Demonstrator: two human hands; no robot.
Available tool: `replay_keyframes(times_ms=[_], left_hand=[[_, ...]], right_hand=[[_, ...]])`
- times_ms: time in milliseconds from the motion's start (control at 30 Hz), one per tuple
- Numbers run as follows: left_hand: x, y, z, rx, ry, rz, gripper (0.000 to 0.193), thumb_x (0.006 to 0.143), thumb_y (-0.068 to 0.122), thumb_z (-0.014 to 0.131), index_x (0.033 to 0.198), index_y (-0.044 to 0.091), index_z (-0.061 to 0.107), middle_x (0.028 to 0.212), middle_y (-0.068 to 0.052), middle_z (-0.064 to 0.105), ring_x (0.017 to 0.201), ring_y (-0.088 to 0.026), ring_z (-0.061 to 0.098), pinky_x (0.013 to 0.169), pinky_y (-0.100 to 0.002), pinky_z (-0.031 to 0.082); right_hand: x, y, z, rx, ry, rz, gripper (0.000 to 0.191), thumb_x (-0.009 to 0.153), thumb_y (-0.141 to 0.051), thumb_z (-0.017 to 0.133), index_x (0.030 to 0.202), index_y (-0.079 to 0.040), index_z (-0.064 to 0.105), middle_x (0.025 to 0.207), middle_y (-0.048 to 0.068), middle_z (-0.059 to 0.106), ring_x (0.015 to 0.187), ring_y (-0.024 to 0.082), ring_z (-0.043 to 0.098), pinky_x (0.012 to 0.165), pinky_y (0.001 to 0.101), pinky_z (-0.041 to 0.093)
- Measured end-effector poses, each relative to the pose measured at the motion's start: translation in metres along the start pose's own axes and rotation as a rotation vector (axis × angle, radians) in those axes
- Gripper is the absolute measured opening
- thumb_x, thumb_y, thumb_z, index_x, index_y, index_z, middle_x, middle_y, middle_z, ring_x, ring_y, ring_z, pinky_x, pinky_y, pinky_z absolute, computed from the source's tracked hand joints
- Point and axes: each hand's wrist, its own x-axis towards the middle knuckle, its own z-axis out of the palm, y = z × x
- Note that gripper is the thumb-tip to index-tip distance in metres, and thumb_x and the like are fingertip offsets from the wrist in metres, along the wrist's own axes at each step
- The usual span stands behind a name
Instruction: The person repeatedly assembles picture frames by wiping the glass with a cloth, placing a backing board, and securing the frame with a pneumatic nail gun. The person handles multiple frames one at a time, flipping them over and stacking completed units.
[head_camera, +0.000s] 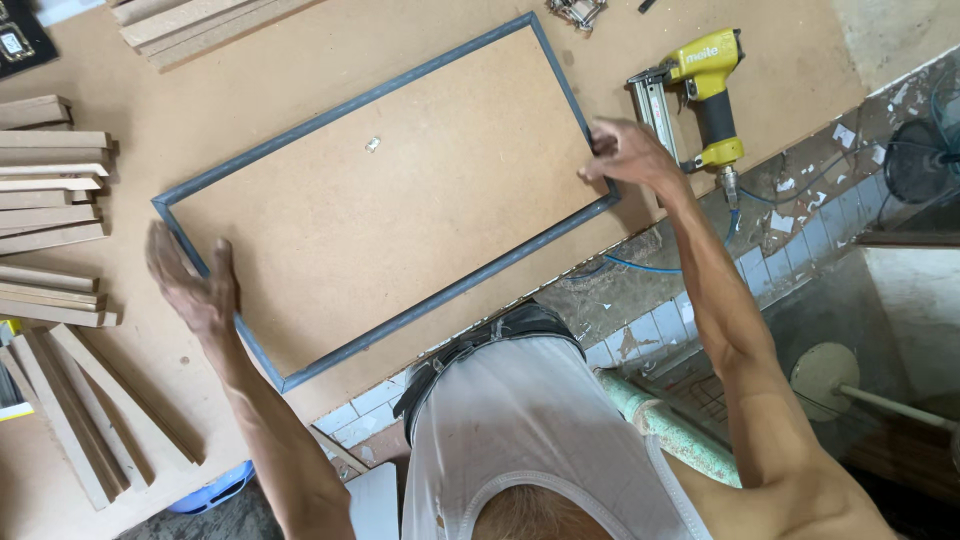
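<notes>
The grey rectangular frame (385, 200) lies flat and skewed on the brown board worktop (300, 70), one short end under the fingers of the left hand (195, 285) and the opposite short end under the fingers of the right hand (625, 155). The backing panel (390, 190) fills the frame opening; a small pale chip (372, 145) rests on it, well apart from both hands.

Risks, as judged from this position:
- The frame is slender and long. Uneven pressure from the two hands could rack it out of square or open a corner joint.
- The left fingers are spread flat, not closed on anything. A push from that side could slide the frame rather than seat it.
- The corner nearest the right fingertips sits near the worktop edge. A shove that way could carry it over the edge.
- The yellow nail gun (700, 95) stands just beyond the right fingers, with its blue air hose (640, 265) trailing off the worktop below the wrist. A snag on the hose could drag the tool.

Hand pose:
- Left: arm extended forward, palm down, fingers open and splayed, resting on the frame rail at the corner.
- Right: arm extended, wrist bent, fingers curled down over the frame end, pinching or pressing the rail; which of the two cannot be told.

Stacked wooden strips (50, 210) lie beyond the left fingers, well apart from the frame.
</notes>
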Motion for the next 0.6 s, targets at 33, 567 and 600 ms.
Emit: replay_keyframes(times_ms=[33,567,600], left_hand=[[-0.026,0.005,-0.005,-0.072,-0.036,-0.131,0.091,0.103,0.054,0.073,0.152,-0.014,0.038,0.152,-0.038,0.036,0.144,-0.047,0.036,0.113,-0.062,0.046],[-0.079,0.099,0.036,0.15,-0.082,0.0,0.084,0.091,0.05,0.076,0.143,-0.013,0.054,0.152,-0.035,0.049,0.143,-0.049,0.047,0.118,-0.06,0.043],[-0.068,0.099,0.045,0.154,-0.09,0.014,0.083,0.091,0.049,0.075,0.143,-0.013,0.054,0.152,-0.035,0.049,0.143,-0.049,0.047,0.118,-0.06,0.043]], right_hand=[[0.017,-0.013,-0.005,-0.037,0.007,-0.012,0.101,0.069,-0.036,0.085,0.153,0.001,0.043,0.142,0.021,0.062,0.129,0.035,0.059,0.107,0.0544,0.044],[0.113,-0.14,-0.072,-0.343,-0.034,-0.181,0.088,0.048,-0.03,0.092,0.126,0.001,0.068,0.103,0.02,0.075,0.101,0.034,0.071,0.092,0.0383,0.057],[0.111,-0.14,-0.071,-0.315,-0.033,-0.154,0.086,0.048,-0.026,0.092,0.126,0.001,0.068,0.101,0.019,0.075,0.1,0.033,0.072,0.09,0.0385,0.058]])
